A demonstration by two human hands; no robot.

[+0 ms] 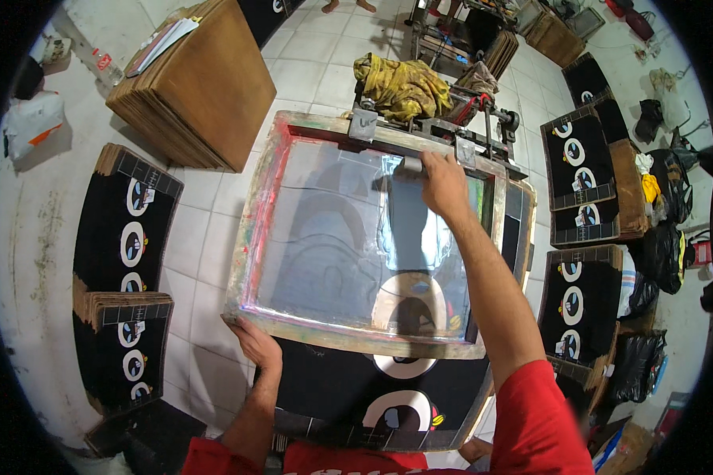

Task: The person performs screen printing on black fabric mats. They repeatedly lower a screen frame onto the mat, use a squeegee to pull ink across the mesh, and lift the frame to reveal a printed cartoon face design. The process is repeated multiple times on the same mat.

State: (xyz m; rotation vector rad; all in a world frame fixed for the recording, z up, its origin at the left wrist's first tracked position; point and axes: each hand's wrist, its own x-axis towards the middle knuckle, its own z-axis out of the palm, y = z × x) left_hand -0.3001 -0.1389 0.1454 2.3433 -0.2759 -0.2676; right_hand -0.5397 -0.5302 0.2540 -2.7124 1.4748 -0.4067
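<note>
Head view: my right hand (447,187) had its fingers pinching a grey tool (408,168) over the framed screen's (348,336) far side, above black printed fabric (317,396); my left hand (258,347) touched the frame's near-left corner, grip unclear.

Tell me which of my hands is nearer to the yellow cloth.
Right. Your right hand is at the far side of the wooden frame, a little short of the yellow cloth; your left hand is at the frame's near left corner, much farther away.
</note>
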